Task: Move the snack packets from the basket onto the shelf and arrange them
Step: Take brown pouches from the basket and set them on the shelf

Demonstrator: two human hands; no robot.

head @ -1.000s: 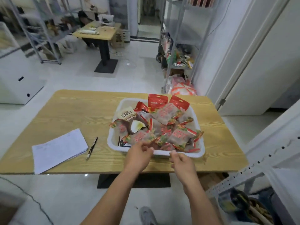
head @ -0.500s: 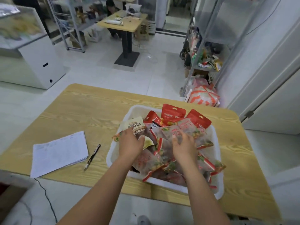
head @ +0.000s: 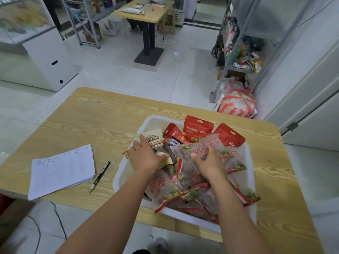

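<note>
moving off the basket (head: 119, 178) rim | your left hand (head: 146, 158) grips beige packet (head: 154, 140), right hand (head: 209, 162) clear packet (head: 212, 143) | ready to lift

Basket (head: 124, 171): white. Red packets (head: 199, 125): solid red, white lettering. Translucent packets (head: 161, 187): frosted, red edges, red characters, green-and-orange fruit print. Tan packet (head: 154, 139): tan top, dark brown band. Table (head: 91, 121): pale wood grain. Paper (head: 62, 167): white. Pen (head: 101, 174): black.

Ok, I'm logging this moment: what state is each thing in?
Basket: on the table, heaped with packets.
Beige packet: in the basket, gripped by left hand.
Translucent packet: atop the heap, gripped by right hand.
Paper: flat on the table.
Pen: lying beside the paper.
</note>
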